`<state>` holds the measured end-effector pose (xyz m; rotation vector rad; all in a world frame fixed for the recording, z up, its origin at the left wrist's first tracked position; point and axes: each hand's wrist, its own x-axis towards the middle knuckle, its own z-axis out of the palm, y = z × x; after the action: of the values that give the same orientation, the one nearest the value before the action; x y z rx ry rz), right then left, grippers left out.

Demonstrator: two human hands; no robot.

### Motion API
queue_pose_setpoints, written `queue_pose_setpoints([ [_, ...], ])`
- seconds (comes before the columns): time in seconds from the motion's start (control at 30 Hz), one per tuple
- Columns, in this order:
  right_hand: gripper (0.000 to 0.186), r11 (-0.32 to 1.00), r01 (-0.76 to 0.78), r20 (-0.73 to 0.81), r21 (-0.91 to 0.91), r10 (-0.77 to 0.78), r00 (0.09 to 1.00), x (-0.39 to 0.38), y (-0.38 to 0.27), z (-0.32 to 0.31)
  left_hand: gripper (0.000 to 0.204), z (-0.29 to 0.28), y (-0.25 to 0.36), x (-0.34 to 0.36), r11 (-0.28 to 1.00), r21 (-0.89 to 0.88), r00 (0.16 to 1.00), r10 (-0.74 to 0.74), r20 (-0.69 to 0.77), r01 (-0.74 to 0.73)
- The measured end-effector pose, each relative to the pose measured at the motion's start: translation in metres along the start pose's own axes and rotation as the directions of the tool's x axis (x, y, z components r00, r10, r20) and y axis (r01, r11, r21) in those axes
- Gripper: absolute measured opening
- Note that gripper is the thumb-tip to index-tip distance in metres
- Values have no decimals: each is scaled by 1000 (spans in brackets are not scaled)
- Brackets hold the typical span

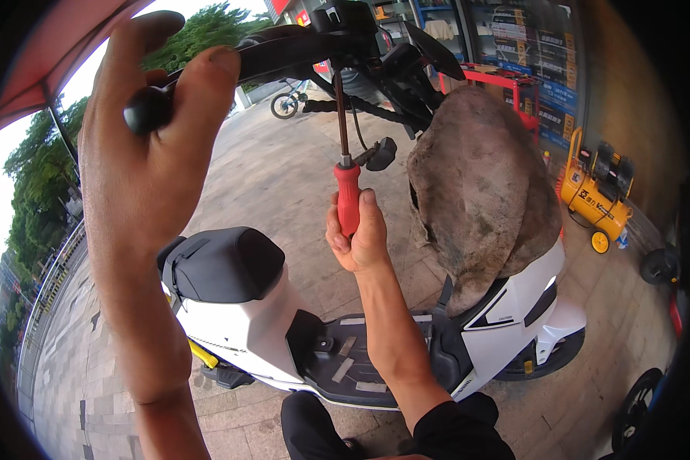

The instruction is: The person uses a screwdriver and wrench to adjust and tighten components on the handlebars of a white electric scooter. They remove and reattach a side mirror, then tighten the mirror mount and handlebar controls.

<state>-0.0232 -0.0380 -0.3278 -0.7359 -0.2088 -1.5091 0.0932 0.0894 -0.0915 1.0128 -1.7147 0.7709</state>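
Observation:
My left hand (142, 176) is raised close to the camera, its fingers and thumb curled around a black brake lever (272, 60) with a ball end. The lever belongs to a dark handlebar assembly (345, 21) at the top. In my right hand (366, 244) is a screwdriver (348, 192) with a red handle. It stands almost upright, its shaft reaching up to the underside of the assembly; the tip is hard to make out. Below is a white scooter (261, 337) with a grey-black seat (226, 264). A stained brown cloth (487, 184) drapes over its front.
A yellow air compressor (598, 199) stands on the paving at right, near stacked boxes (556, 84) and a red cart (487, 75). A bicycle (287, 100) is parked farther off. Wheels (638, 406) show at the lower right, a railing (50, 299) on the left.

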Motion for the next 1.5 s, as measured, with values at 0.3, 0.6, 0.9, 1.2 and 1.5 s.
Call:
queue_pose_setpoints([
  [0.3, 34, 687, 392, -82, -612, -548, 832, 6, 12, 11, 74, 3, -3, 1, 998, -54, 999, 26, -45, -28],
  [0.6, 38, 779, 406, -75, -477, -497, 865, 9, 7, 10, 73, 3, -2, 1, 998, -37, 996, 54, -67, -57],
  [0.9, 38, 948, 183, -88, -259, -212, 973, 6, -1, 1, 74, 5, -1, -2, 999, -16, 997, 45, -67, -47],
  [1.2, 38, 575, 478, -30, -664, -659, 751, 13, 22, 14, 72, 6, -1, -3, 996, -88, 998, 4, -66, -10],
  [1.5, 40, 929, 248, 28, -273, -250, 968, 6, 8, 7, 70, 7, -4, -3, 993, -83, 993, 81, -82, -88],
])
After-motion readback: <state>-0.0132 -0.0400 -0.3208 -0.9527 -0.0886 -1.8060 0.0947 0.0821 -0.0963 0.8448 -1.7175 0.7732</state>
